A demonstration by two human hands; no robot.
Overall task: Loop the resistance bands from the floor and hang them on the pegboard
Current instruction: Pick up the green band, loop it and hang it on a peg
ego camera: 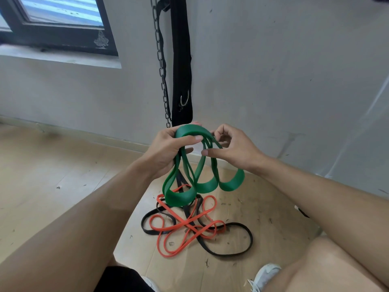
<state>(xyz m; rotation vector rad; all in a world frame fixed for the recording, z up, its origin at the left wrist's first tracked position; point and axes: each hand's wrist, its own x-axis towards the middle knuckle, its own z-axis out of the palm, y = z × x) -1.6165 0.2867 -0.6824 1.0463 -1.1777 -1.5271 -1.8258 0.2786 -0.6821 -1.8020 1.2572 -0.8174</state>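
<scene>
A wide green resistance band (207, 183) hangs in several folded loops between my hands, above the floor. My left hand (166, 150) grips the top of the gathered loops, thumb laid across them. My right hand (229, 149) pinches strands of the same band at the right side of the bundle. Below, an orange band (185, 226) and a black band (233, 249) lie tangled together on a cardboard sheet (263, 211) on the floor. No pegboard shows in this view.
A black strap (182, 70) with a metal hook and a dark chain (162, 66) hang on the grey wall straight ahead. A window (59, 20) sits at upper left. My knees and white shoes (265, 275) are at the bottom, close to the bands.
</scene>
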